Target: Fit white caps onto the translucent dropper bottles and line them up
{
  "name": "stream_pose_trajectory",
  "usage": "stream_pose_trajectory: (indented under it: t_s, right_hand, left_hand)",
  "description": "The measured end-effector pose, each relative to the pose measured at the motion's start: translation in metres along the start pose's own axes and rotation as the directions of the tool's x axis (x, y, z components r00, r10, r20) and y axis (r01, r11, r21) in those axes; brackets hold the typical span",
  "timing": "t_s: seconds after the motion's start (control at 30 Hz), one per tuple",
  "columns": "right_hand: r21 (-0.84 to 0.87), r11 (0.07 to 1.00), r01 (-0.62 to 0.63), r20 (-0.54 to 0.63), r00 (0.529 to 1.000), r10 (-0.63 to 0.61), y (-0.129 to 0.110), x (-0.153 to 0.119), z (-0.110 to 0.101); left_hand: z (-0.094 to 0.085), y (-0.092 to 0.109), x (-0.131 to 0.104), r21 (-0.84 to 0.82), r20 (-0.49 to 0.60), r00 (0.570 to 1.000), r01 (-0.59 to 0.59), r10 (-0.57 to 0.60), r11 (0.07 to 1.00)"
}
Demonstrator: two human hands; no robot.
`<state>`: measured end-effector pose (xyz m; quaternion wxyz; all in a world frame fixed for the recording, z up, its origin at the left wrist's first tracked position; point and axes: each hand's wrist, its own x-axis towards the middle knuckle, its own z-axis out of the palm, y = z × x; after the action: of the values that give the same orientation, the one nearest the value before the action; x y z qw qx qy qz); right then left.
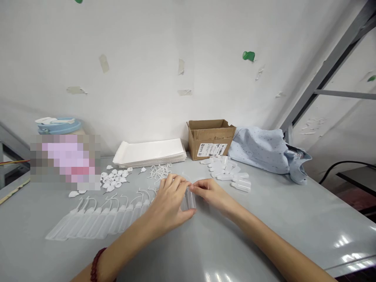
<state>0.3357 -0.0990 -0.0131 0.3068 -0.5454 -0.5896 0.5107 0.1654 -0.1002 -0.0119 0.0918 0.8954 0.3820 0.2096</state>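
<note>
Translucent slim plastic bottles (pixel 101 223) form a row on the glossy grey table (pixel 264 235). At its right end, my right hand (pixel 210 192) pinches the top of the last bottle (pixel 192 199) between thumb and forefinger. My left hand (pixel 171 199) arches over its neighbours; I cannot tell whether those fingers grip anything. Thin curly white tubes (pixel 159 171) lie just beyond.

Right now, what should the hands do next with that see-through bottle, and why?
Maybe the right hand should gently press at the top of the see-through bottle while the left hand steadies it. The right hand is already there, and the lined-up bottles carry bendy tubes. I can't tell whether this one does.
</note>
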Motion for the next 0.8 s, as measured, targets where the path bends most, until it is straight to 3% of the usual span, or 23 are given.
stream_pose_trajectory:
  t_s: [0.27, 0.57, 0.8]
  right_hand:
    - [-0.074, 0.997, 0.009, 0.021, 1.000, -0.008, 0.004, 0.002, 0.000]
    - [-0.235, 0.965, 0.113, -0.046, 0.991, -0.128, 0.008, 0.004, -0.001]
    - [-0.280, 0.951, 0.133, -0.030, 0.989, -0.147, 0.011, 0.005, 0.000]
  left_hand:
    - [0.003, 0.002, 0.003, 0.028, 0.019, 1.000, 0.020, -0.020, 0.999]
    - [0.006, -0.001, 0.006, -0.026, 0.046, 0.996, 0.078, -0.076, 0.997]
    - [0.002, 0.000, 0.006, -0.055, 0.092, 0.989, 0.121, -0.115, 0.991]
